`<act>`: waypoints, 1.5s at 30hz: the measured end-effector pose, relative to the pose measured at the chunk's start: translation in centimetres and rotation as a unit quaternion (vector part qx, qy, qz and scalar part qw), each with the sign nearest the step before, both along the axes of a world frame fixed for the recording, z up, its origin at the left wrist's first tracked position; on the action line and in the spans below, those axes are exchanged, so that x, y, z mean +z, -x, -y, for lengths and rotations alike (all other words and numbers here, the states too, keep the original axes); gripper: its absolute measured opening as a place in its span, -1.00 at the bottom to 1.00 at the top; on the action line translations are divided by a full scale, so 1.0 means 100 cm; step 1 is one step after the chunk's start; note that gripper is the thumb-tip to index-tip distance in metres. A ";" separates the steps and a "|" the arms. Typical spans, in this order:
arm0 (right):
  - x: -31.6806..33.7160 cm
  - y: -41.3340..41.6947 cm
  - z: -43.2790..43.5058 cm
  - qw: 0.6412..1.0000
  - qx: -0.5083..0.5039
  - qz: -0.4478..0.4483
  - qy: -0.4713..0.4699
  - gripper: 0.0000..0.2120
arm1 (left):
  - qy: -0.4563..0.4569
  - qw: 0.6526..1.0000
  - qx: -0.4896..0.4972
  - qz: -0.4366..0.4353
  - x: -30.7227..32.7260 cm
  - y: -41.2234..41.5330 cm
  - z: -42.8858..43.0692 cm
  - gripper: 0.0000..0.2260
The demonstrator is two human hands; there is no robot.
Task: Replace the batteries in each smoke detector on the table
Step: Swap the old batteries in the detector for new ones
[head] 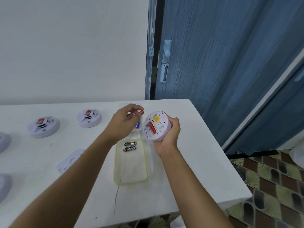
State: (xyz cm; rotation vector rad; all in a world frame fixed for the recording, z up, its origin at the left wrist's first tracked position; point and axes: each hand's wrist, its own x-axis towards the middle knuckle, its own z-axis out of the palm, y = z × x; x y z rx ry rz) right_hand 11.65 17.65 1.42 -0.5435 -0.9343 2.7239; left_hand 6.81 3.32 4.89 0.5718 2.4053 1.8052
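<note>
Both forearms reach forward over the white surface point(189, 162). The left hand point(126, 120) is raised, knuckles towards the camera, with its thumb and fingertips pinching a red battery point(141, 112) by one end. The right hand point(167, 135) is curled round the rim of a round white smoke detector point(156, 126) and holds it off the surface, tilted so its back faces the camera. 1 red cell point(151, 128) sits in the open compartment there.

The surface's right edge runs close beside the right forearm, with a blue door point(230, 63) and patterned floor tiles point(271, 178) beyond it. The near edge lies below both forearms. Bare surface shows between the forearms and off to the left.

The pinched battery is just beside the held detector's upper rim, apart from it. Below the hands, a clear green-rimmed tray point(131, 167) holds 2 black batteries point(130, 143) at its far end. A small clear tub point(136, 132) is partly hidden behind the left hand. Well to the left, 2 more detectors point(43, 127) point(88, 118) rest on the surface, and a white mounting plate point(70, 160) lies by the left forearm.
</note>
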 end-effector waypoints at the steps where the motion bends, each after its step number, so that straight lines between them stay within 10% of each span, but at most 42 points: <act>1: 0.000 -0.001 0.002 1.000 0.005 -0.005 0.006 -0.69 | -0.030 0.999 -0.005 0.016 0.002 -0.006 0.001 -0.86; 7: 0.001 -0.005 0.018 1.000 0.025 -0.017 0.001 -0.60 | -0.116 0.992 0.035 0.024 0.009 -0.032 0.007 -0.85; 24: 0.015 -0.021 0.039 0.999 0.031 -0.026 0.011 -0.62 | 0.033 0.980 0.064 -0.187 -0.010 -0.086 0.030 -0.93; 37: 0.022 -0.028 0.051 0.995 0.076 -0.069 0.005 -0.66 | -0.171 0.964 0.033 0.199 -0.018 -0.072 0.042 -0.53; 45: 0.014 -0.026 0.062 0.995 0.081 -0.060 -0.018 -0.65 | -0.164 0.953 0.026 0.254 -0.020 -0.075 0.053 -0.57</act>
